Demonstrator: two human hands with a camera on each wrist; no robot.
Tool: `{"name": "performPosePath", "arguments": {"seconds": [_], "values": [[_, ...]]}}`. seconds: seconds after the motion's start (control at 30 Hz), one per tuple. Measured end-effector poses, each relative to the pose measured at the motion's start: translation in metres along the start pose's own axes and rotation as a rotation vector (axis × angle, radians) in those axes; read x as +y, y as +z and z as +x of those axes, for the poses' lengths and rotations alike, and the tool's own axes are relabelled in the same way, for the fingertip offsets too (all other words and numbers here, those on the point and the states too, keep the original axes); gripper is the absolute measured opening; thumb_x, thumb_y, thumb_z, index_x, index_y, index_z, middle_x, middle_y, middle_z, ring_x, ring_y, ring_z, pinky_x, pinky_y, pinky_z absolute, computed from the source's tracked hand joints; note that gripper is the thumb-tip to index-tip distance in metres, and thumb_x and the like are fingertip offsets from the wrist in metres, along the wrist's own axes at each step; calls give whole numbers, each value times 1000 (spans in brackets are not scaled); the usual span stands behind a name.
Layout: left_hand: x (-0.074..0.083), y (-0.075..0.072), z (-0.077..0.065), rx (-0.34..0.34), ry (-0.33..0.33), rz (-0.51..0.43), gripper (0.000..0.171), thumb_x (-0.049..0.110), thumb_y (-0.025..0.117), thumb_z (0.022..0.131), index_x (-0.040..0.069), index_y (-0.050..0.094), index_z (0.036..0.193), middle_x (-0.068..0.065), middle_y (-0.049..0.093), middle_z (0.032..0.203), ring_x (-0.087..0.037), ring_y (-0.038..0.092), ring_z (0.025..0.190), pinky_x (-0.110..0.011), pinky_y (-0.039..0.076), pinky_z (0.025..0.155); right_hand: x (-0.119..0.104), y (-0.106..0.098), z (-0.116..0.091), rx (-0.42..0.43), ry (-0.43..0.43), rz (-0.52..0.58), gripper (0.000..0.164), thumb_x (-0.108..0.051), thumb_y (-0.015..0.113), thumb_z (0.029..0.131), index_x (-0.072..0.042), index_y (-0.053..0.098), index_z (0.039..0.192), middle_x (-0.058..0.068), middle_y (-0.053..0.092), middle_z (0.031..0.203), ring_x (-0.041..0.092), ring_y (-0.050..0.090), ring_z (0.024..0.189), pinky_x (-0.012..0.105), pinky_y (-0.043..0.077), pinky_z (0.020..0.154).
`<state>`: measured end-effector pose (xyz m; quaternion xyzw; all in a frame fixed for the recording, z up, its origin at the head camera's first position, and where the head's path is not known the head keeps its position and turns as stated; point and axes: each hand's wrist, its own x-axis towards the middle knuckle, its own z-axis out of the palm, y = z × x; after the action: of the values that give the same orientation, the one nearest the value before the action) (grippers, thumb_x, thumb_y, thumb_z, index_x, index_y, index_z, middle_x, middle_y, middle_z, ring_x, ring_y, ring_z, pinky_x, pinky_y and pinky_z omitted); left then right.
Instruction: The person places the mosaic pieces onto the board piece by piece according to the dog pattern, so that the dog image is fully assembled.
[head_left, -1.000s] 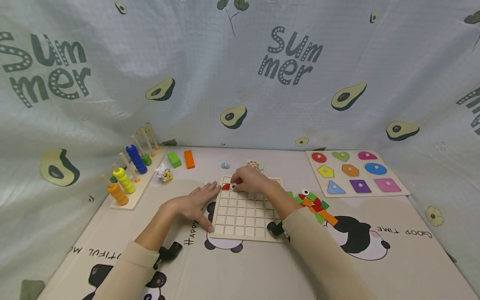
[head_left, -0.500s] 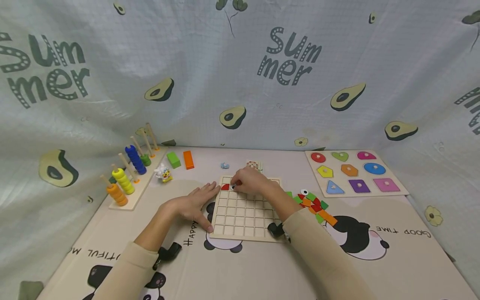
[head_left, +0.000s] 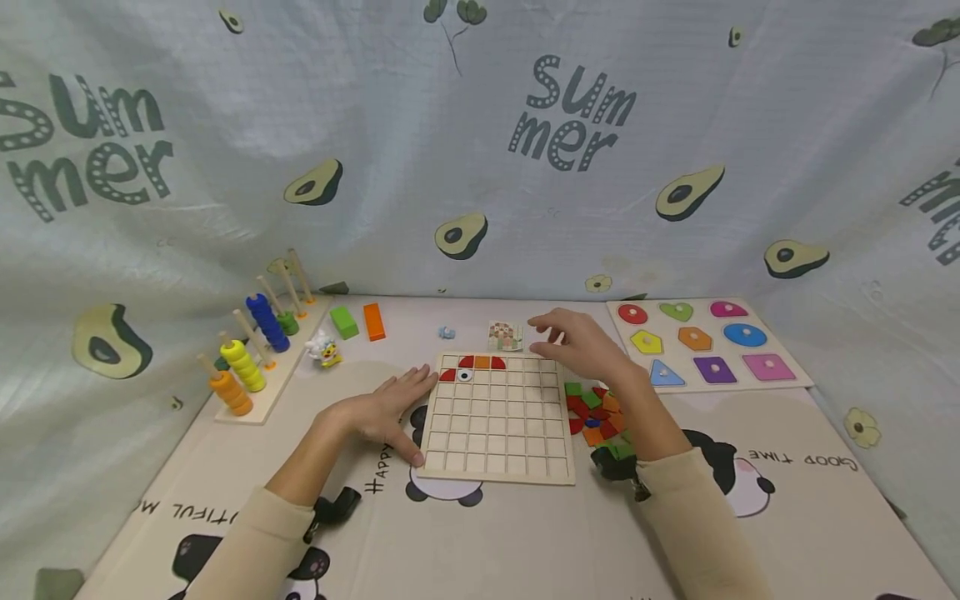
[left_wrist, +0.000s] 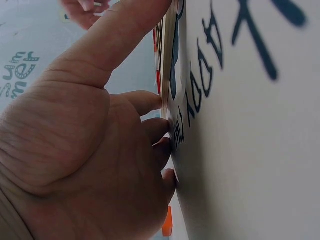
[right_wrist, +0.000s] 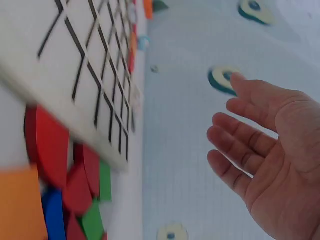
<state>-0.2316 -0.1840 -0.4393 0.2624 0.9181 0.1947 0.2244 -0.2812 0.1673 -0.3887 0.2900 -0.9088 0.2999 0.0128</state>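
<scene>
A wooden grid board (head_left: 497,433) lies on the table. In its top row sit two red rounded tiles with an orange square tile (head_left: 482,362) between them. Below these are another red tile (head_left: 447,376) and a white eye tile (head_left: 465,376). My left hand (head_left: 382,414) rests at the board's left edge, thumb and fingers spread; the left wrist view has the fingertips against that edge (left_wrist: 169,60). Over the board's upper right corner hovers my right hand (head_left: 581,343), fingers loosely bent. Nothing is between them in the right wrist view (right_wrist: 265,135).
Loose coloured tiles (head_left: 592,412) are piled right of the board. Behind it lie a picture card (head_left: 506,336) and a small blue piece (head_left: 446,332). A peg stacker (head_left: 273,367), a figurine (head_left: 324,350) and two blocks stand left; a shape puzzle (head_left: 731,379) is back right.
My right hand has let go of the eye tile and moved right, to the board's far corner. The top-row tiles now show. My left hand stays at the edge.
</scene>
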Motion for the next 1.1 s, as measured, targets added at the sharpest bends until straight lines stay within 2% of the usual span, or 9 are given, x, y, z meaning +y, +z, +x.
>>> {"name": "performPosePath", "arguments": {"seconds": [0.1,0.2,0.37,0.53,0.77,1.1], "values": [[-1,1,0,8,2,-6,132,62,84,55,18,12,156,-4,0,162,-25,-3,148,-49,4,119,15,-13,-15,20,63,11,40,-31,67,91,-18,61,129,2,62,118,17,58,93,35,53,77],[-2,1,0,7,0,-11,132,62,84,54,19,12,156,-3,-1,162,-24,-3,148,-49,4,119,29,-20,-24,-11,129,13,38,-27,68,90,-17,62,127,4,63,118,19,57,96,36,53,79],[-1,0,0,0,1,-17,131,61,84,56,19,11,156,-3,-1,162,-25,-3,148,-50,4,118,48,-22,-34,-146,258,47,31,-17,69,89,-12,67,119,7,67,109,22,56,92,33,53,76],[1,-1,-1,-2,3,-27,131,60,84,56,18,10,156,-5,-1,162,-27,-3,148,-51,4,118,59,-19,-40,-269,357,104,22,-12,73,85,-14,73,107,3,67,93,23,57,84,31,54,72],[3,-3,-2,-5,1,-28,132,59,85,56,18,10,156,-6,-1,162,-27,-3,148,-51,4,118,68,-21,-47,-324,338,84,17,-4,72,83,-15,76,96,2,66,87,22,55,78,32,53,68],[3,-3,-1,-10,-3,-26,132,59,85,56,18,9,156,-5,-2,162,-27,-3,148,-51,5,118,73,-21,-49,-343,336,79,15,-2,72,83,-13,75,92,3,63,82,22,55,76,31,53,66]]}}
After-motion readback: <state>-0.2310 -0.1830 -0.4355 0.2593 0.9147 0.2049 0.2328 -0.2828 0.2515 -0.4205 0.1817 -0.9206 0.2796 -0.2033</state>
